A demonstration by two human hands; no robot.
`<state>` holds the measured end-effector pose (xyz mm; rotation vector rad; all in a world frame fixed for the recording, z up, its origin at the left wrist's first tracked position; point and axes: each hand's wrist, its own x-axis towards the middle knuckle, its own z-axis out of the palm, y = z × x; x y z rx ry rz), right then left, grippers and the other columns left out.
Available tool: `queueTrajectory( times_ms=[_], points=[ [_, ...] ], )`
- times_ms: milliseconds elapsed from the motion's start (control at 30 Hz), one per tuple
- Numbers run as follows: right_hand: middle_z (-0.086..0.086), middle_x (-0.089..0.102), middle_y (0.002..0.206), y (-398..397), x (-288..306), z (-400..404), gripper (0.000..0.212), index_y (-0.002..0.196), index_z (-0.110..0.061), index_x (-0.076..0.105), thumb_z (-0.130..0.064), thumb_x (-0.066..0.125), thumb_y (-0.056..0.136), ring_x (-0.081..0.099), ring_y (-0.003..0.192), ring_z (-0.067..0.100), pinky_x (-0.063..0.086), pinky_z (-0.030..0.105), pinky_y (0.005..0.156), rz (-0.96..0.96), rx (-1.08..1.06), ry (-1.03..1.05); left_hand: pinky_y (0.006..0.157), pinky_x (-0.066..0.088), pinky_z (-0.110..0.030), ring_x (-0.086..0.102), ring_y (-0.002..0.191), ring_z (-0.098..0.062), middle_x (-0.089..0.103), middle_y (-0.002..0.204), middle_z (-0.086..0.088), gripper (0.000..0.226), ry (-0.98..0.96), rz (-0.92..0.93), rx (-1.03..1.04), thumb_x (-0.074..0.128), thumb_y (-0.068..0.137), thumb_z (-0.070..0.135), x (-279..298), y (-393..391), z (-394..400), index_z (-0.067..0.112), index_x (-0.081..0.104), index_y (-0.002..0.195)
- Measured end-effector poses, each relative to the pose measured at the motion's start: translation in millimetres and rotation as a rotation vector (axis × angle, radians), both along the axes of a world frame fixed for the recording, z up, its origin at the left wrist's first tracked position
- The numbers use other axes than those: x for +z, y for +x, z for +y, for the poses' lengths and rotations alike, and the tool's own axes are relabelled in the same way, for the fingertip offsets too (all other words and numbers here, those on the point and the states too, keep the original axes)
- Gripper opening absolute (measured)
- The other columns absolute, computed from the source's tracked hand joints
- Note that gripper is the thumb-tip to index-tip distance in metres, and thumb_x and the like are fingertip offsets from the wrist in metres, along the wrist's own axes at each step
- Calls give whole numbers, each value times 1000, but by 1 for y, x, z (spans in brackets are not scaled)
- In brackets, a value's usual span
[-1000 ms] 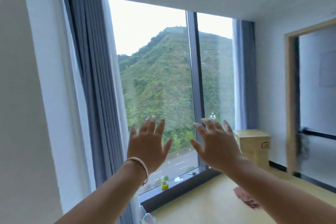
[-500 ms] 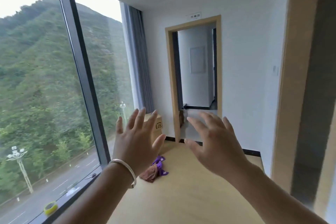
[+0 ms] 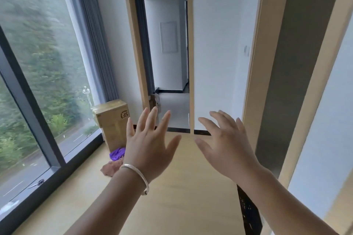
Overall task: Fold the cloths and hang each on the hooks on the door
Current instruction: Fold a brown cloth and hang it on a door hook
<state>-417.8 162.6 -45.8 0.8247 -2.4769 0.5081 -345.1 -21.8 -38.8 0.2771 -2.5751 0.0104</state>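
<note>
Both my hands are raised in front of me with fingers spread, holding nothing. My left hand [image 3: 150,143] wears a silver bracelet at the wrist; my right hand [image 3: 225,145] is beside it. On the wooden floor behind my left hand lie a purple cloth [image 3: 116,153] and a crumpled pinkish-brown cloth [image 3: 110,169], partly hidden by my wrist. A door frame [image 3: 267,63] and a dark door edge stand close on the right. No hooks show.
A cardboard box [image 3: 112,122] stands in the corner by the grey curtain [image 3: 93,34]. A big window [image 3: 38,82] runs along the left, with scissors [image 3: 37,183] on its sill. An open doorway [image 3: 168,53] leads to another room ahead.
The view has swung right from the window to the doorway and the floor. The cloths and the box have come into sight. My hands stay raised and spread.
</note>
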Motion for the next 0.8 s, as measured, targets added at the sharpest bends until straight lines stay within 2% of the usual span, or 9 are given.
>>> queueTrajectory(
  times_ms=[233,533,800],
  points=[
    [1,28,155,-106,-10,-27,56,145,-31,33,-53,43,94,13,145,19,13,51,116,8,-89,153,115,-2,-57,-9,148,-23,2,162,-1,71,-27,-93,-48,11,88,73,-22,-129,-33,39,0,149],
    [1,31,153,-265,-2,-85,55,143,-30,37,-52,46,93,17,145,20,17,50,115,-10,-168,165,117,2,-58,-5,148,-24,6,161,-3,69,-2,-53,-101,15,89,71,-21,-295,-90,38,2,149],
    [1,32,152,-366,-9,-108,55,142,-31,38,-55,45,93,18,144,20,15,51,116,-22,-213,203,117,3,-58,-6,148,-24,5,161,-3,70,18,-89,-147,16,90,71,-30,-411,-110,37,1,150]
  ],
)
